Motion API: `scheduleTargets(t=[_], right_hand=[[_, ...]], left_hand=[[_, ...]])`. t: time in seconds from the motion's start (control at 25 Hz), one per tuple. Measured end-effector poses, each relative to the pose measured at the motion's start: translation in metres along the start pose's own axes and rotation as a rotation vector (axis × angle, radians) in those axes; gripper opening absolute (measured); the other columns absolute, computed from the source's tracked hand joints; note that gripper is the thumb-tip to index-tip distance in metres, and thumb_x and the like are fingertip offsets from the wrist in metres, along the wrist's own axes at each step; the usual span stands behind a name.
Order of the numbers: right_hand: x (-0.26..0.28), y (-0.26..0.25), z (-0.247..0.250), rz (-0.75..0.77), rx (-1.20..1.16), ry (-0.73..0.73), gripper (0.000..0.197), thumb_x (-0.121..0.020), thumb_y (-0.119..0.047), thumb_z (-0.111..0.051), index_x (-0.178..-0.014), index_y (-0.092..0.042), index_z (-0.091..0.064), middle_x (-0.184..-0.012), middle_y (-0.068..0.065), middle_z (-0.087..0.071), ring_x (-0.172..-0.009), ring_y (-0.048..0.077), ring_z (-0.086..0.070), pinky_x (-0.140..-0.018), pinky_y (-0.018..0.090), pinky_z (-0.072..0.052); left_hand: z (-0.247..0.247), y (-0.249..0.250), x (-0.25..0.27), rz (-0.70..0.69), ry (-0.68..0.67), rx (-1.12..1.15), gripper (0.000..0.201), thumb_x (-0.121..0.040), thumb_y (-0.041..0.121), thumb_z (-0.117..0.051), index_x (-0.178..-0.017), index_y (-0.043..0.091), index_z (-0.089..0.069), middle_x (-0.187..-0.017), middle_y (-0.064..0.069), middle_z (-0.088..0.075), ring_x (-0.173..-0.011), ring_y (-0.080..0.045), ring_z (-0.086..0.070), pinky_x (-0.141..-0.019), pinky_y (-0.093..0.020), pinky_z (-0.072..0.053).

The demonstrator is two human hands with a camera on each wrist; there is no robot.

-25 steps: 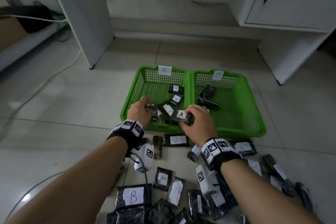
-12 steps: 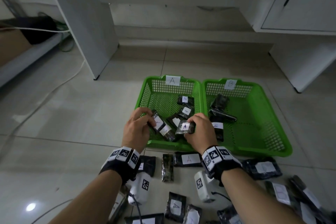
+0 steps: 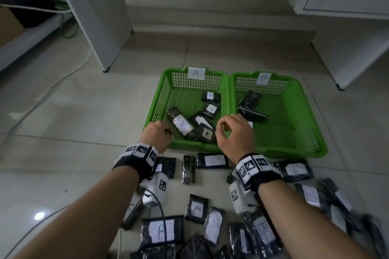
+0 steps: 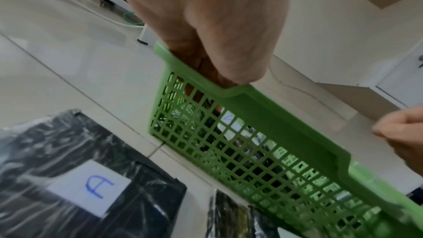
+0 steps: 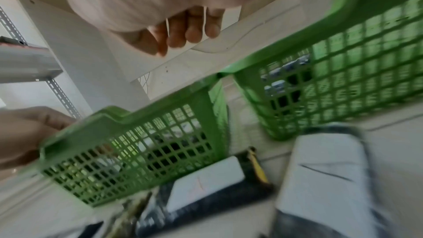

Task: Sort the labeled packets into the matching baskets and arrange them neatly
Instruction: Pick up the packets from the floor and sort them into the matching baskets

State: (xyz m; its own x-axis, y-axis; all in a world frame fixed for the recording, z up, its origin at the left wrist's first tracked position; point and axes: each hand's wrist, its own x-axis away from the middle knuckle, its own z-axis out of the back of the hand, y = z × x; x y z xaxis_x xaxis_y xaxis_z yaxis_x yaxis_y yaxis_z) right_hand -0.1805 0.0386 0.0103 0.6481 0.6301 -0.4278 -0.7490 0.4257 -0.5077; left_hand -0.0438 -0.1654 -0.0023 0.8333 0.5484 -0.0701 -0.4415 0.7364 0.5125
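Two green plastic mesh baskets, A (image 3: 164,92) and B (image 3: 299,99), sit mid-frame with black A-labelled packets (image 3: 185,125) lying askew in A, presumably awaiting straightening, while left hand (image 3: 156,134) and right hand (image 3: 233,134) hover loosely curled, holding nothing.

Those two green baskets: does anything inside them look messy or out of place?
Yes. In basket A the packets lie at different angles, bunched toward the near right and overlapping, not in rows. In basket B the few packets are heaped askew at the far left, labels mostly hidden.
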Motion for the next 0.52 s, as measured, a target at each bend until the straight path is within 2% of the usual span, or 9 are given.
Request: scheduleTargets(t=[0.08, 0.12, 0.16, 0.2, 0.24, 0.28, 0.36, 0.44, 0.52], right_hand=[[0.023, 0.004, 0.014, 0.035, -0.005, 0.015, 0.01, -0.082, -0.016, -0.062, -0.073, -0.017, -0.059, -0.067, -0.012, -0.046, -0.06, 0.004, -0.038, -0.055, 0.014, -0.029], [0.038, 0.007, 0.016, 0.052, 0.004, -0.034, 0.01, -0.081, -0.019, -0.061, -0.071, -0.017, -0.06, -0.064, -0.012, -0.046, -0.057, 0.002, -0.038, -0.051, 0.015, -0.028], [0.047, 0.009, 0.014, 0.061, 0.026, -0.108, 0.012, -0.08, -0.023, -0.059, -0.07, -0.017, -0.061, -0.062, -0.01, -0.049, -0.055, 0.004, -0.042, -0.047, 0.02, -0.032], [0.061, 0.013, 0.012, 0.085, 0.061, -0.195, 0.014, -0.08, -0.026, -0.056, -0.07, -0.017, -0.062, -0.063, -0.007, -0.053, -0.056, 0.011, -0.049, -0.047, 0.024, -0.038], [0.065, 0.015, 0.007, 0.097, 0.109, -0.278, 0.017, -0.081, -0.027, -0.054, -0.072, -0.016, -0.063, -0.068, -0.003, -0.058, -0.062, 0.019, -0.056, -0.05, 0.029, -0.044], [0.068, 0.015, 0.005, 0.087, 0.159, -0.373, 0.018, -0.083, -0.026, -0.052, -0.077, -0.015, -0.066, -0.078, 0.0, -0.062, -0.071, 0.024, -0.061, -0.057, 0.033, -0.049], [0.07, 0.007, 0.004, 0.058, 0.291, -0.558, 0.021, -0.088, -0.019, -0.052, -0.099, -0.015, -0.069, -0.104, 0.003, -0.064, -0.093, 0.028, -0.064, -0.071, 0.033, -0.051], [0.07, 0.002, 0.001, 0.048, 0.414, -0.661, 0.035, -0.091, -0.012, -0.052, -0.124, -0.016, -0.063, -0.123, 0.005, -0.062, -0.108, 0.029, -0.062, -0.081, 0.035, -0.05], [0.074, 0.0, -0.003, 0.023, 0.457, -0.69, 0.04, -0.092, -0.008, -0.052, -0.132, -0.015, -0.057, -0.125, 0.007, -0.061, -0.103, 0.029, -0.064, -0.078, 0.037, -0.05]], left_hand=[[-0.001, 0.002, 0.002, 0.023, -0.085, -0.084, 0.035, -0.087, 0.003, -0.045, -0.09, 0.013, -0.079, -0.091, -0.005, -0.077, -0.078, -0.021, -0.07, -0.077, -0.031, -0.058], [-0.003, 0.004, 0.005, 0.019, -0.093, -0.104, 0.035, -0.089, 0.005, -0.043, -0.092, 0.01, -0.078, -0.097, -0.007, -0.076, -0.085, -0.022, -0.07, -0.083, -0.034, -0.058], [-0.002, 0.004, 0.004, -0.012, -0.067, -0.121, 0.035, -0.09, 0.008, -0.041, -0.094, 0.009, -0.076, -0.108, -0.01, -0.074, -0.098, -0.026, -0.068, -0.095, -0.039, -0.054], [-0.003, 0.008, 0.011, -0.06, -0.014, -0.137, 0.035, -0.092, 0.01, -0.039, -0.098, 0.009, -0.074, -0.12, -0.011, -0.069, -0.114, -0.029, -0.062, -0.108, -0.047, -0.044], [-0.001, 0.013, 0.012, -0.114, 0.09, -0.144, 0.034, -0.093, 0.013, -0.038, -0.1, 0.01, -0.072, -0.128, -0.009, -0.065, -0.124, -0.03, -0.056, -0.113, -0.052, -0.037], [0.001, 0.021, 0.017, -0.144, 0.21, -0.123, 0.033, -0.093, 0.015, -0.038, -0.099, 0.011, -0.069, -0.125, -0.007, -0.065, -0.121, -0.029, -0.055, -0.11, -0.052, -0.039], [0.006, 0.039, 0.035, -0.14, 0.364, 0.007, 0.028, -0.092, 0.018, -0.034, -0.085, 0.013, -0.061, -0.097, -0.002, -0.066, -0.09, -0.021, -0.06, -0.086, -0.037, -0.05], [-0.001, 0.049, 0.061, -0.143, 0.287, 0.076, 0.029, -0.091, 0.022, -0.03, -0.075, 0.016, -0.053, -0.072, 0.003, -0.06, -0.061, -0.017, -0.057, -0.059, -0.031, -0.051], [-0.017, 0.05, 0.09, -0.128, 0.091, -0.037, 0.029, -0.089, 0.025, -0.034, -0.07, 0.018, -0.054, -0.058, 0.006, -0.056, -0.048, -0.016, -0.055, -0.049, -0.034, -0.053]])
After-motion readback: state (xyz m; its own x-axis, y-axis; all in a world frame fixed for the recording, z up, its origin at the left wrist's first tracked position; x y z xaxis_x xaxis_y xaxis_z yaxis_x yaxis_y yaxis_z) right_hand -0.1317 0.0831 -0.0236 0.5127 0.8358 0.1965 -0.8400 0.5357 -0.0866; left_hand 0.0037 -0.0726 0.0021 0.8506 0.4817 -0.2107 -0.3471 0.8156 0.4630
